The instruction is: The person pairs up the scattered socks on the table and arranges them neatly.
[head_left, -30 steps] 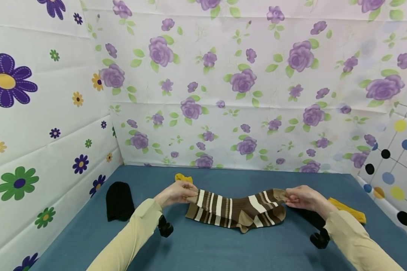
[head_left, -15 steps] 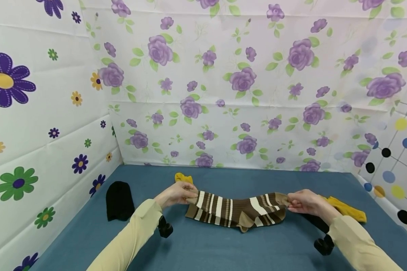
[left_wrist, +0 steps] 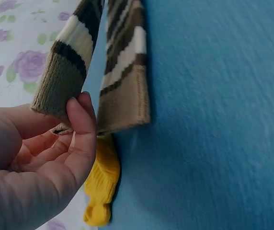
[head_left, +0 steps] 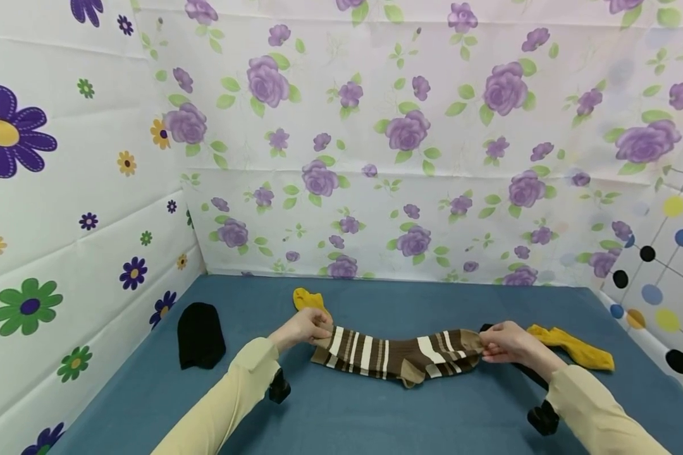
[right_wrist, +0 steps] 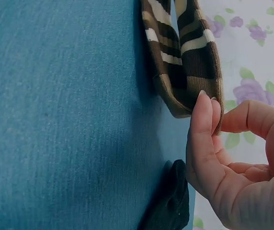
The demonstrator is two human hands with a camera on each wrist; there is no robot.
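A brown sock with white and tan stripes (head_left: 395,354) is held by both ends, low over a matching striped sock (left_wrist: 125,100) on the table. My left hand (head_left: 303,327) pinches its cuff between thumb and fingers; in the left wrist view the other cuff lies just beneath, apart from it. The tan toe end is pinched by my right hand (head_left: 506,342), with the fingertips at the edge of the knit. In the right wrist view the two striped layers run close together near the toe.
A yellow sock (head_left: 310,302) lies behind my left hand, and another yellow sock (head_left: 580,351) lies right of my right hand. Partly under the right hand is a black sock (right_wrist: 173,201). A black knit item (head_left: 200,336) rests at left on the blue table (head_left: 341,417).
The held sock has come down closer to the one beneath, and the gap between them has narrowed. The left hand has shifted slightly right; the right hand has lowered a little.
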